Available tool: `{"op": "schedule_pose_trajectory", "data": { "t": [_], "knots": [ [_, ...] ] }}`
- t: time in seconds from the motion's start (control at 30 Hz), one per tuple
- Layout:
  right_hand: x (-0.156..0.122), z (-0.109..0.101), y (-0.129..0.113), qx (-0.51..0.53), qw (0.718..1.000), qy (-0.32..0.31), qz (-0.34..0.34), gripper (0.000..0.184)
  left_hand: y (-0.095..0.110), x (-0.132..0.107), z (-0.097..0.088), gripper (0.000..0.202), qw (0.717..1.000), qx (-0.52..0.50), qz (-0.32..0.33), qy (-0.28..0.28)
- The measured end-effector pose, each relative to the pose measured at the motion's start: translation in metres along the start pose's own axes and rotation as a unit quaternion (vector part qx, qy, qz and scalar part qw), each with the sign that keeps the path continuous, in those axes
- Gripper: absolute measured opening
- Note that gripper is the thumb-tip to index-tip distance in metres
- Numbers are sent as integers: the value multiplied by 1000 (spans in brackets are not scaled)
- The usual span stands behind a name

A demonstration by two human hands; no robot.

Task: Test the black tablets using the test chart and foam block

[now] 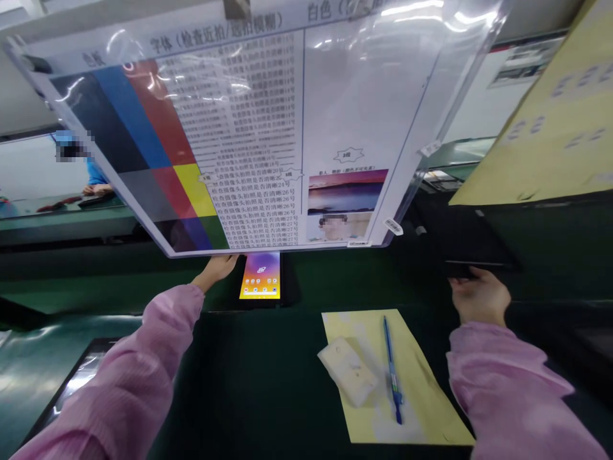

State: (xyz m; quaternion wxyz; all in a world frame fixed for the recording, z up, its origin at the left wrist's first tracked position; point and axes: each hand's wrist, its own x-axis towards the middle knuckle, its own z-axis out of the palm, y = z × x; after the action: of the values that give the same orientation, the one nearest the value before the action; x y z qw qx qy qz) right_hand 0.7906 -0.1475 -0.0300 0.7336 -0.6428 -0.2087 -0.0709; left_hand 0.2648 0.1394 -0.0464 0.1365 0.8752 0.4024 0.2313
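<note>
A lit phone [260, 276] stands upright under a large hanging test chart [249, 128] with colour blocks, text lines and photos. My left hand [216, 268], in a pink sleeve, reaches up beside the phone's left edge; its fingers are partly hidden behind the chart's lower rim. My right hand [479, 294] is closed on the near edge of a flat black device [472, 255] on the right, apparently another phone or tablet.
A yellow sheet [421, 383] lies on the dark green bench with a blue pen [391, 367] and a white cloth [348, 370] on it. A dark tray [71, 390] sits at the lower left. Another person works at a far bench at the left. Yellow board [550, 121] at the upper right.
</note>
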Motion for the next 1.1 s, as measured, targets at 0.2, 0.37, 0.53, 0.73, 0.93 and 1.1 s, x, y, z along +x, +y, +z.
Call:
{"op": "schedule_pose_trajectory", "data": {
  "t": [0.2, 0.37, 0.53, 0.73, 0.93, 1.1],
  "knots": [
    [-8, -7, 2, 185, 935, 67, 295, 28, 7, 14, 19, 42, 1000, -3, 14, 19],
    [-4, -10, 5, 263, 900, 103, 331, 28, 15, 15, 31, 41, 999, -1, 49, 11],
    [-2, -10, 8, 295, 886, 117, 337, 31, 24, 23, 40, 42, 998, 1, 65, 2],
    [-4, -10, 8, 312, 881, 113, 338, 32, 27, 26, 35, 38, 997, -3, 66, -27],
    [-6, -11, 6, 321, 880, 111, 332, 31, 32, 19, 25, 36, 998, -4, 57, -30],
    [-7, -10, 4, 323, 879, 111, 333, 31, 50, 22, 36, 45, 997, -9, 68, -34]
  ]
}}
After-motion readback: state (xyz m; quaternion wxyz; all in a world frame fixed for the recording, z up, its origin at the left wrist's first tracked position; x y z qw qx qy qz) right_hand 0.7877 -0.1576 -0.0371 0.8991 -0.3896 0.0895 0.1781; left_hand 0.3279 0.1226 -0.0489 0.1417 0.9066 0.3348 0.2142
